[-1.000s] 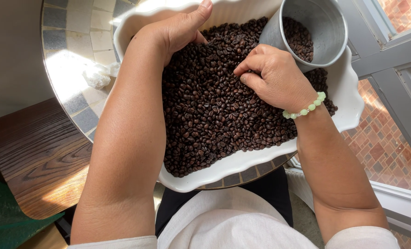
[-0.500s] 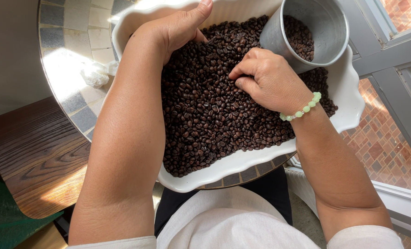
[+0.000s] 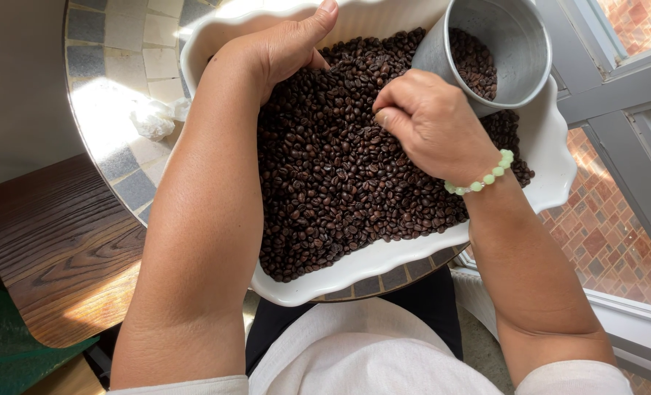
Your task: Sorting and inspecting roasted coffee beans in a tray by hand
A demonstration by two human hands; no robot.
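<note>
Raking beans (image 3: 354,175) toward the tin cup (image 3: 504,44): right hand (image 3: 431,121) has closed from a loose pinch into a fist on beans, just beside the cup. Left hand (image 3: 281,44) unchanged, open, steadying the dish (image 3: 552,146) rim.

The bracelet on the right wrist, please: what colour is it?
Pale green beads; the bracelet shows in the head view.

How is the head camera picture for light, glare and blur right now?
Head view: sharp on the coffee beans and both hands; sun glare washes out the tiled table and the white dish rim; the left hand and right hand are evenly lit; slight wide-angle bending at the window frame.
</note>
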